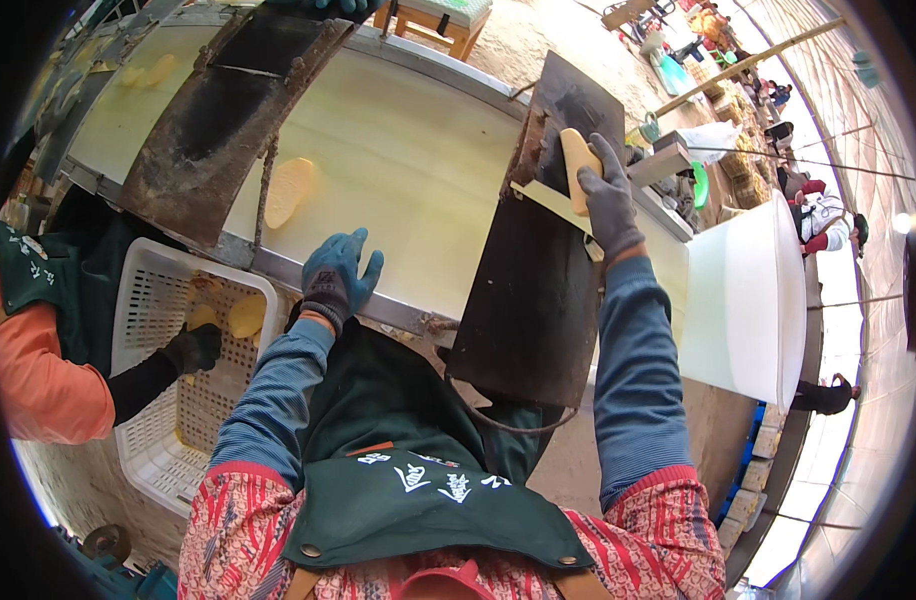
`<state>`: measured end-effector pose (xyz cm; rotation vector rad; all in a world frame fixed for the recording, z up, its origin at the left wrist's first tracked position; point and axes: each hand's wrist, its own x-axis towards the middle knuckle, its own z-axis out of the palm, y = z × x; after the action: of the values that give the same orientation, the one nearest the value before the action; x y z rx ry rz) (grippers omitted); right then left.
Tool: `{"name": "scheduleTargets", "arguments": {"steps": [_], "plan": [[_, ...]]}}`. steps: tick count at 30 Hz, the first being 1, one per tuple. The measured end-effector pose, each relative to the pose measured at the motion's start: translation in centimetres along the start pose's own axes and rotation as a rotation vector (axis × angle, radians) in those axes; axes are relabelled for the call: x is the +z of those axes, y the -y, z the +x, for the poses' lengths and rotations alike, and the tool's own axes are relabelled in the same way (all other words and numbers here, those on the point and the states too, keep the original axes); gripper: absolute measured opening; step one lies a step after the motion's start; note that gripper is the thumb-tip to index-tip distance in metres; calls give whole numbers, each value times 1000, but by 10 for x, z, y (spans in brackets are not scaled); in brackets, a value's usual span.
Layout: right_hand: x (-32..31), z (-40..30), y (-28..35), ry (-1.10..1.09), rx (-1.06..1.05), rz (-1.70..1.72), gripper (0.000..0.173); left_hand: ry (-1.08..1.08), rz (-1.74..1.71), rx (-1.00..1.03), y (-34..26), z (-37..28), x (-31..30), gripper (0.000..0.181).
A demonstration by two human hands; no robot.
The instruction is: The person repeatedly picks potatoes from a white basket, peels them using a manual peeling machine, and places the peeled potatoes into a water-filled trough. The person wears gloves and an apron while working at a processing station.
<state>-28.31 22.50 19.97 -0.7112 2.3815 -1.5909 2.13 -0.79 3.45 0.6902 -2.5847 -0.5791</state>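
Observation:
My right hand (612,196), in a grey glove, grips a thick pale-yellow oblong piece (578,169), perhaps a peeled tuber. The piece is over a dark sloping board (529,300), just above a pale strip (551,206) that crosses it. The board spans a long metal-rimmed trough (398,165) of cloudy yellowish liquid. My left hand (341,277), in a blue-grey glove, is at the trough's near rim, holding nothing, with the thumb apart from the fingers. Beyond it, a flat yellow slice (289,193) lies in the liquid.
On the left, a co-worker's black-gloved hand (193,349) reaches into a white plastic basket (142,457) with yellow pieces. A second dark board (195,142) crosses the trough there. A large white tub (750,307) stands right. Another blue-gloved hand (345,4) shows at the top edge.

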Motion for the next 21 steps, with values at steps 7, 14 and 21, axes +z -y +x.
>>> {"name": "scheduleTargets", "arguments": {"steps": [7, 14, 21], "plan": [[-9, -94, -42, -149, -87, 342, 52, 116, 19, -49, -11, 12, -4, 47], [31, -141, 7, -42, 122, 285, 56, -62, -81, 35, 13, -4, 15, 43], [92, -161, 62, 180, 90, 404, 47, -189, -789, -83, 22, -81, -63, 28]]}}
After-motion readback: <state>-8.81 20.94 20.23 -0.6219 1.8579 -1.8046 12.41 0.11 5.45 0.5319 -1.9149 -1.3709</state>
